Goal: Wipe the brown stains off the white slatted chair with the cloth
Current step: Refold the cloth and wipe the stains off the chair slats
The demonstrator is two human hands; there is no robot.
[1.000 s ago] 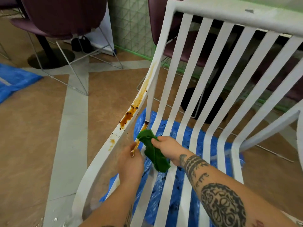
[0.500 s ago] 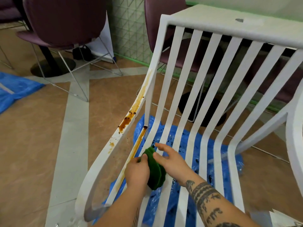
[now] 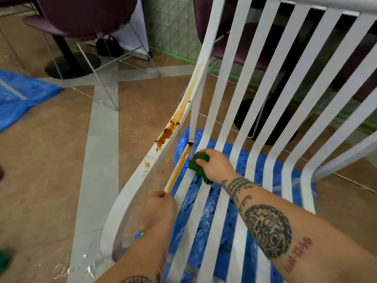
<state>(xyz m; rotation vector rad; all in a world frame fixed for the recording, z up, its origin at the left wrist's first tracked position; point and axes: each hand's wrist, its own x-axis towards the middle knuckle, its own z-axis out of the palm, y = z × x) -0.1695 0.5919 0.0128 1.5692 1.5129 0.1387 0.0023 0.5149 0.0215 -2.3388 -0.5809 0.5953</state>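
Observation:
The white slatted chair [image 3: 253, 111] fills the middle and right of the head view. Brown stains [image 3: 169, 131] run down its left side rail, and an orange-brown streak [image 3: 179, 168] lines the edge of the leftmost slat. My right hand [image 3: 216, 164] grips a bunched green cloth [image 3: 199, 162] and holds it against the second slat, just right of that streak. My left hand [image 3: 158, 209] curls round the leftmost slat at the streak's lower end.
A blue plastic sheet [image 3: 206, 221] with dark specks lies on the floor under the chair. Another blue sheet [image 3: 22, 94] lies at the far left. Purple chairs on wire legs [image 3: 85, 19] stand behind, by a green mesh fence [image 3: 173, 27].
My right hand took the cloth and carried it up the slats toward the streak. My left hand let go of the cloth and now grips the leftmost slat lower down.

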